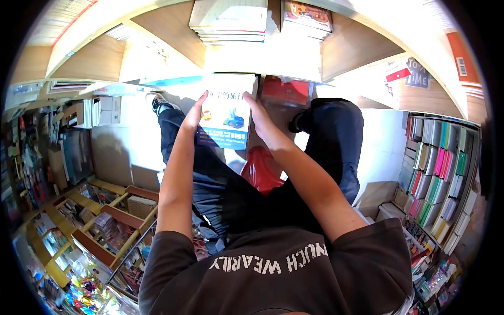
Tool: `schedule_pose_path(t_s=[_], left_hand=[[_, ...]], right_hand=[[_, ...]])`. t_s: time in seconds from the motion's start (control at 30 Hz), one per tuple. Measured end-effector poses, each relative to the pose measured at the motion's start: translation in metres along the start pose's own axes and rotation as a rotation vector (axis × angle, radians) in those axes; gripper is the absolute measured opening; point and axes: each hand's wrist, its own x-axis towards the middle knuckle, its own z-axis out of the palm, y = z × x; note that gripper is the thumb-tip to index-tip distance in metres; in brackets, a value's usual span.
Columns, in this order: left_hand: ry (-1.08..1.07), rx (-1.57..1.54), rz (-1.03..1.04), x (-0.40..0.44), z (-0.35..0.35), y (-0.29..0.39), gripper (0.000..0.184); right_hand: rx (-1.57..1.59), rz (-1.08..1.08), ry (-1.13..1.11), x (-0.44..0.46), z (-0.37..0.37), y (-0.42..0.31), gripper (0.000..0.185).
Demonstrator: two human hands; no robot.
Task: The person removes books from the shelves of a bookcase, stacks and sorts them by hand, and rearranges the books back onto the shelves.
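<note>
A book (226, 113) with a white cover, Chinese lettering, a blue vehicle picture and a blue lower band is held between my two hands, in front of the shelf. My left hand (194, 115) grips its left edge and my right hand (258, 113) its right edge, thumbs at the sides. The other fingers are mostly hidden. Whether more books lie under this one, I cannot tell. Just right of the book is a red box (286, 92) under clear wrapping.
A red plastic stool (262, 170) shows between my legs. The wooden shelf (362, 44) ahead holds a book stack (228, 18) and more books (308, 18). Racks of colourful books (441, 168) stand at right; wooden display bins (105, 226) are at left.
</note>
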Motion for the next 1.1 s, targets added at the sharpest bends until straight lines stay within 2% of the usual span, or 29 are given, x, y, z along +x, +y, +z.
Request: schedule_pose_path(t_s=[0.03,0.07,0.13,0.17,0.23,0.27,0.33,0.37,0.4,0.53,0.57,0.6,0.63,0.73,0.77,0.8,0.83,0.9,0.97,1.0,1.07,1.1], left_hand=[[0.05,0.042,0.005,-0.003,-0.001,0.0,0.065],[0.1,0.082,0.009,-0.005,-0.003,-0.002,0.068],[0.163,0.142,-0.007,-0.007,-0.008,-0.005,0.071],[0.229,0.202,-0.031,-0.009,-0.011,-0.005,0.074],[0.227,0.279,-0.046,-0.024,-0.013,-0.006,0.075],[0.215,0.356,-0.063,-0.028,-0.011,-0.006,0.076],[0.186,0.366,0.004,-0.024,-0.034,-0.025,0.072],[0.15,0.388,0.018,-0.022,-0.042,-0.029,0.07],[0.125,0.407,0.091,-0.03,-0.035,-0.028,0.07],[0.202,0.435,0.168,-0.066,-0.013,-0.021,0.071],[0.22,0.439,0.304,-0.052,-0.034,-0.04,0.073],[0.428,0.556,0.4,-0.072,-0.014,-0.041,0.078],[0.594,0.886,0.465,-0.089,-0.002,-0.038,0.079],[0.632,1.075,0.721,-0.114,0.02,-0.051,0.078],[0.636,1.142,0.812,-0.115,0.017,-0.062,0.078],[0.591,1.186,0.819,-0.119,0.024,-0.065,0.078],[0.547,1.233,0.822,-0.125,0.031,-0.068,0.078],[0.508,1.341,0.822,-0.127,0.041,-0.077,0.076],[0.464,1.429,0.818,-0.125,0.043,-0.084,0.074],[0.499,1.465,0.804,-0.122,0.041,-0.089,0.074],[0.52,1.471,0.806,-0.118,0.039,-0.093,0.075],[0.522,1.462,0.787,-0.116,0.038,-0.095,0.076]], right_hand=[[0.027,0.015,-0.028,-0.002,-0.001,-0.006,0.088],[0.023,0.007,-0.032,0.001,-0.008,-0.004,0.088],[-0.164,0.075,0.143,0.01,-0.03,0.004,0.084],[-0.165,0.066,0.139,-0.006,-0.027,-0.014,0.084],[-0.227,0.212,0.127,-0.058,-0.009,-0.068,0.094],[-0.27,0.236,0.111,-0.056,-0.026,-0.066,0.101],[-0.231,0.184,0.144,-0.081,-0.033,-0.083,0.068],[-0.227,0.116,0.122,-0.099,-0.037,-0.095,0.054],[-0.204,0.063,0.044,-0.108,-0.055,-0.1,0.055],[-0.316,-0.157,0.041,-0.171,-0.087,-0.165,0.042],[-0.349,-0.25,0.085,-0.186,-0.104,-0.193,0.037],[-0.399,-0.345,0.154,-0.2,-0.113,-0.214,0.032],[-0.447,-0.432,0.227,-0.21,-0.123,-0.234,0.028],[-0.708,-1.011,0.508,-0.224,-0.164,-0.319,0.024],[-0.76,-1.199,0.625,-0.227,-0.17,-0.355,0.029],[-0.814,-1.376,0.774,-0.23,-0.175,-0.392,0.034],[-0.846,-1.445,0.933,-0.251,-0.156,-0.429,0.049],[-1.097,-1.649,1.338,-0.276,-0.134,-0.491,0.066],[-1.281,-1.769,1.454,-0.289,-0.132,-0.558,0.078],[-1.266,-1.789,1.455,-0.292,-0.133,-0.583,0.078],[-1.686,-1.589,1.517,-0.297,-0.131,-0.626,0.084],[-1.672,-1.612,1.521,-0.298,-0.126,-0.641,0.084]])
